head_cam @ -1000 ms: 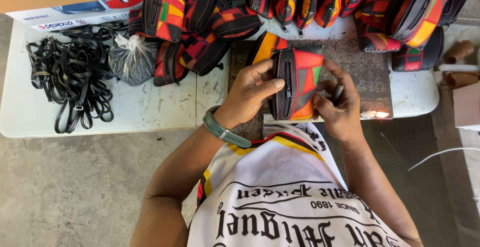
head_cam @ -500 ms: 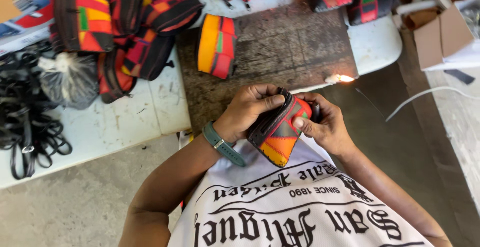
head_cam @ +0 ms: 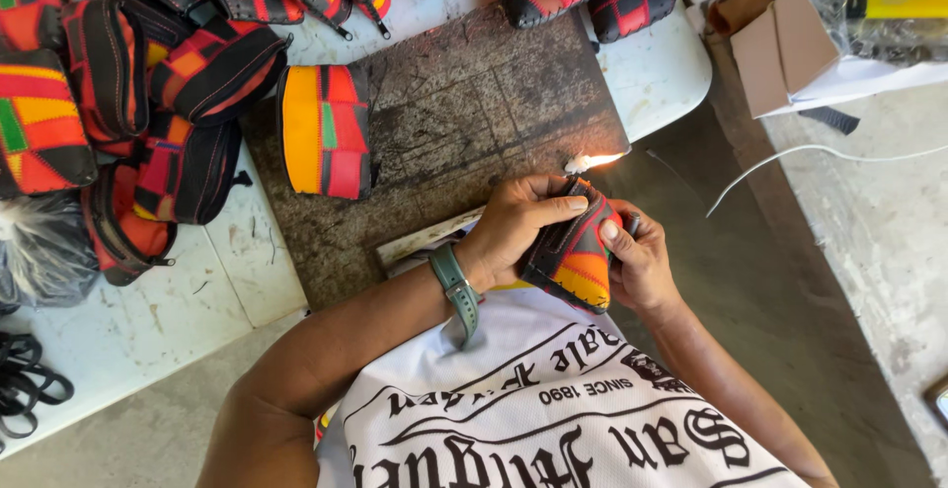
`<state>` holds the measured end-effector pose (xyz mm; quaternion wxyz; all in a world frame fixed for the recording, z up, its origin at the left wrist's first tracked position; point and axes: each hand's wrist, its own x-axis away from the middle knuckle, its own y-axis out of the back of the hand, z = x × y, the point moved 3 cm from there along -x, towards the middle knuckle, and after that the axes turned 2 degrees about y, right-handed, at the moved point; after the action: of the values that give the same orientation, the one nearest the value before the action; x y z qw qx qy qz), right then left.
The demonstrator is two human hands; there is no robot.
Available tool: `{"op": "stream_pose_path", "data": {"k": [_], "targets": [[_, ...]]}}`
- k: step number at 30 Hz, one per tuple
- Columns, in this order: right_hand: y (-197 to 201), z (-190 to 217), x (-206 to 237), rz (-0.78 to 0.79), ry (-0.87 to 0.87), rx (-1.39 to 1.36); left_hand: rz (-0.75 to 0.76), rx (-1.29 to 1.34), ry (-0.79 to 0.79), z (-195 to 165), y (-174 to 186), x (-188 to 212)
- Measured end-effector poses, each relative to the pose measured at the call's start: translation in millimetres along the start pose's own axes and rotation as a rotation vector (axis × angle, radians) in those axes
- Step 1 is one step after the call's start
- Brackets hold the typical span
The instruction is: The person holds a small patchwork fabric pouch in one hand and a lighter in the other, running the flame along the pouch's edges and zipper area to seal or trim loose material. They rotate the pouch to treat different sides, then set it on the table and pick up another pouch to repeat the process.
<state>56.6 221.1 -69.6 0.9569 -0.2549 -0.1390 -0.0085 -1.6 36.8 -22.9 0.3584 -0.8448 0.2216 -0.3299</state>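
Lighter (head_cam: 632,223) mostly hidden in right hand (head_cam: 642,266); black straps (head_cam: 25,384) cut off at edge.

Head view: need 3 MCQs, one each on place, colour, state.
1. Where is the pouch that the hands grip?
A. flat on the dark board
B. held between both hands, off the table
C. in the cardboard box

2. What colour is the wristband?
A. green
B. white
C. yellow

3. What is at the pouch's top edge?
A. nothing
B. a black strap
C. a small lit flame

B: left hand and right hand grip it above the lap, clear of the board.
A: a green band on the left wrist.
C: a flame burns there.
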Motion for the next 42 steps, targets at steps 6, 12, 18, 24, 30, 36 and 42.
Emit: {"op": "stream_pose_path", "data": {"k": [6,12,18,24,30,36,42], "targets": [[23,1,-15,-0.037,-0.008,0.116,-0.081,0.092,-0.035,11,-10,-13],[23,5,-19,-0.008,-0.003,0.187,-0.104,0.103,-0.085,19,-10,-13],[18,10,-20,0.007,0.003,0.180,-0.120,0.105,-0.094,20,-10,-13],[9,14,-19,0.054,-0.035,-0.012,-0.040,0.046,-0.138,14,-14,0],[-19,34,10,0.219,0.140,0.131,0.125,-0.128,-0.115,-4,-13,44],[-91,69,24,0.338,0.332,0.548,0.095,-0.531,-0.256,-54,-12,88],[-166,161,22,0.621,0.579,1.397,0.263,-1.501,-0.518,-108,-28,127]]}}
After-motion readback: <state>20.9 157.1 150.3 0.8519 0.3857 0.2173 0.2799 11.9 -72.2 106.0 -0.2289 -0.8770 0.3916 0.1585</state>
